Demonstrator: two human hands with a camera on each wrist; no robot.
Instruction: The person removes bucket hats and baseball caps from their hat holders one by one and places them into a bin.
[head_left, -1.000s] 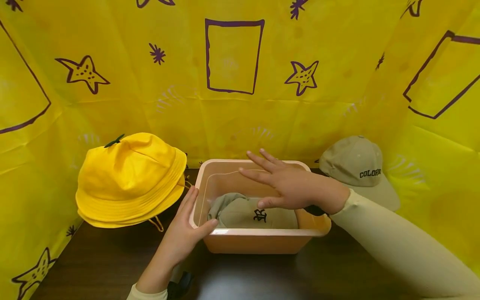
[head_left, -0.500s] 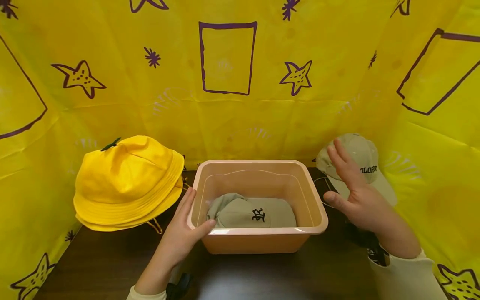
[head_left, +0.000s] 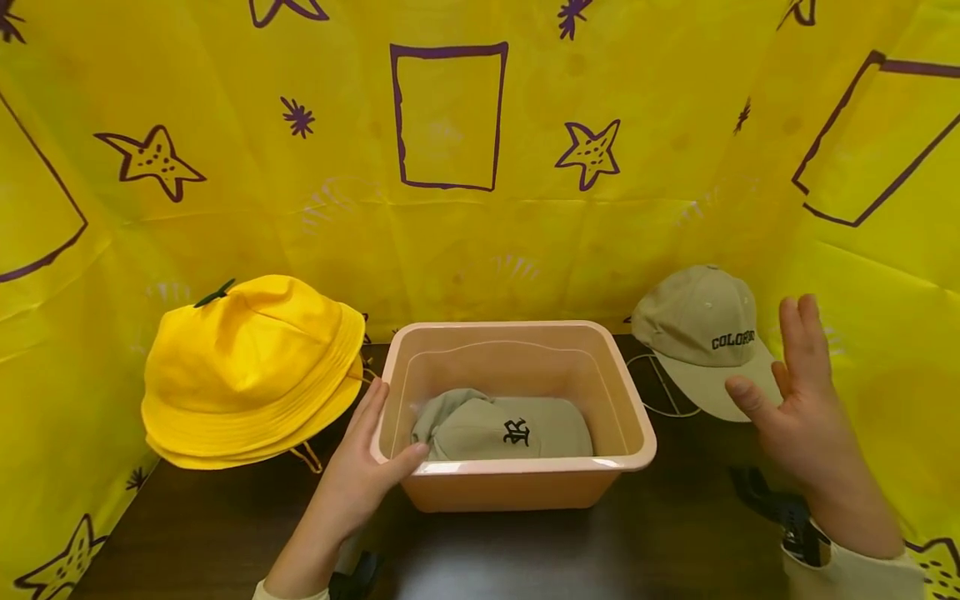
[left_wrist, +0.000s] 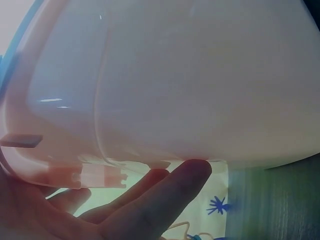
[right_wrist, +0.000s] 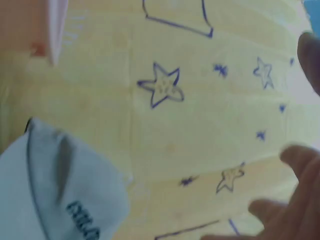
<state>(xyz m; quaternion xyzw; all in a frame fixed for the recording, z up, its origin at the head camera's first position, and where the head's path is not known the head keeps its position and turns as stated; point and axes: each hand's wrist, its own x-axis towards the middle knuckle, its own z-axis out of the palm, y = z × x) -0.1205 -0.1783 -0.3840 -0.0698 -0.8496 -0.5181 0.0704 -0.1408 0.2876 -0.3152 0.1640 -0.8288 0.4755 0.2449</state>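
Note:
A peach-coloured plastic bin stands on the dark table in the head view, with a beige cap bearing a black emblem lying inside. My left hand rests at its front left corner, thumb across the rim and straight fingers along the outer left wall. The left wrist view shows those fingers against the bin's smooth side. My right hand is raised at the right with nothing in it, fingers extended and thumb spread. Just left of it sits another beige cap with dark lettering, on a wire stand.
Stacked yellow bucket hats with a green leaf tab and hanging cords stand left of the bin. Yellow cloth with drawn stars encloses the back and sides. The dark table extends in front of the bin.
My right hand has moved from above the bin, rightward past the lettered cap, uncovering both the bin's interior and that cap. The left hand stays at the bin's corner.

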